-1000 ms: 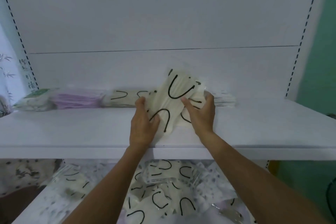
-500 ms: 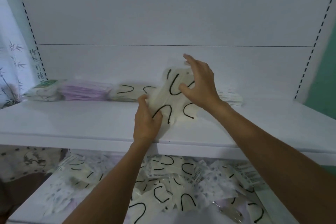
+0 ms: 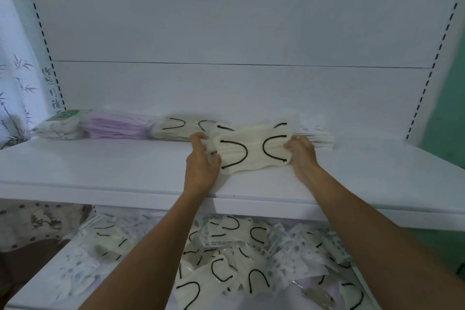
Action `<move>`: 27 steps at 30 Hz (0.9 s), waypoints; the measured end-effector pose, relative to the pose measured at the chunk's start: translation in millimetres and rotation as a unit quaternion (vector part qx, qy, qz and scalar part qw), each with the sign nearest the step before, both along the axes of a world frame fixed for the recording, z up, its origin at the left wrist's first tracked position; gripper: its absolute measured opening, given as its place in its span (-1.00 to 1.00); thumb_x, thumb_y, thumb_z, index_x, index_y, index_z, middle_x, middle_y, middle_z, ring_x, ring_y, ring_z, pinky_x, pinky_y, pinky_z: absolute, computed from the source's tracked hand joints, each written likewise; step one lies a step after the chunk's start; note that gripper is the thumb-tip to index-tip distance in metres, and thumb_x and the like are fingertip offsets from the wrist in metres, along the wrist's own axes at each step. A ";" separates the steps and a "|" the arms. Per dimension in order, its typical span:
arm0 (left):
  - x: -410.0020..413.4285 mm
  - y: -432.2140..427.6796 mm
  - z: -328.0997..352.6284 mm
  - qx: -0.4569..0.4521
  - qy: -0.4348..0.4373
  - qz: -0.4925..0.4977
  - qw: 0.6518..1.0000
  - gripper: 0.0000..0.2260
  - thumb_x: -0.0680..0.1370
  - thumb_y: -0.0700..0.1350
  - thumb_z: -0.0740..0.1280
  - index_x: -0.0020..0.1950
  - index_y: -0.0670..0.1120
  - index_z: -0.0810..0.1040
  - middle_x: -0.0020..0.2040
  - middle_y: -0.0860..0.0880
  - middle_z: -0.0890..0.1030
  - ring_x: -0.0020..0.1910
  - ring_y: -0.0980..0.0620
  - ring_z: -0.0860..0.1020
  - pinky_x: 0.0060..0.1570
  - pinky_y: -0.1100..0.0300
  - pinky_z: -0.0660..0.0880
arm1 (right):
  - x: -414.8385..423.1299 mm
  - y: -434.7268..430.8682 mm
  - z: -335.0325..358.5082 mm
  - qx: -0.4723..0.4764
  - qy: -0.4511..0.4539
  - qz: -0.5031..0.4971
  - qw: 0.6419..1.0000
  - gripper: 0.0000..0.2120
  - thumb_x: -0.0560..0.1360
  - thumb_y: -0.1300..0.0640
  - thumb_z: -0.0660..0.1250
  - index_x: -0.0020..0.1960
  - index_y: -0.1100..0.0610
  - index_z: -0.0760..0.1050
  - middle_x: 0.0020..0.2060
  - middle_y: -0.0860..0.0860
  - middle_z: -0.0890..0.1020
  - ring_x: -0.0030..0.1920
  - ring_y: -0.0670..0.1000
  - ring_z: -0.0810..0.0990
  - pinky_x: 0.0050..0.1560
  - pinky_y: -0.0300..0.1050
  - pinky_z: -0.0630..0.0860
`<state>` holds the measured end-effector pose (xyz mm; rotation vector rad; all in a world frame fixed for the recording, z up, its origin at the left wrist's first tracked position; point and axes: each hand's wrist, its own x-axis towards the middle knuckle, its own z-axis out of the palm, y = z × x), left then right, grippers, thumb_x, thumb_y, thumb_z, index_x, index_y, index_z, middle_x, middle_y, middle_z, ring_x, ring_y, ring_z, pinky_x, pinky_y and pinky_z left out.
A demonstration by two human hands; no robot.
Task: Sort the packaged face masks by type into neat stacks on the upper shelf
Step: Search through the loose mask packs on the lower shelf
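Observation:
A cream mask pack with black ear loops (image 3: 254, 152) lies across the upper shelf (image 3: 100, 171), on top of a stack of like packs. My left hand (image 3: 201, 161) grips its left end and my right hand (image 3: 300, 152) grips its right end, fingers curled round the edges. Behind to the left sit another cream stack (image 3: 181, 128), a purple stack (image 3: 118, 124) and a green-labelled white stack (image 3: 60, 124). A thin stack of white packs (image 3: 319, 137) shows behind my right hand.
The lower shelf holds a loose heap of cream and dotted mask packs (image 3: 226, 254). Slotted uprights (image 3: 427, 78) flank the white back panel. A bamboo-print curtain (image 3: 15, 93) hangs at left and a green wall (image 3: 450, 113) stands at right.
The cream pack has turned from tilted upright to lying flat and crosswise on the stack. My right hand came down from its top to its right end; my left hand stayed at the left end.

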<state>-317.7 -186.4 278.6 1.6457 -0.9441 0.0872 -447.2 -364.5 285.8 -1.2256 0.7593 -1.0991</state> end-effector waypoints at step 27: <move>6.1 -1.3 -0.7 -0.023 0.080 0.097 0.992 -0.64 0.46 -0.16 0.37 0.21 -0.17 0.39 0.07 -0.03 0.47 0.12 -0.05 0.45 -0.04 0.28 0.27 | -1.1 26.5 -1.6 -0.300 0.124 -0.038 0.945 -0.30 0.36 0.40 0.33 0.41 -0.03 0.28 -0.15 0.11 0.43 -0.16 0.00 0.42 -0.15 -0.55 0.32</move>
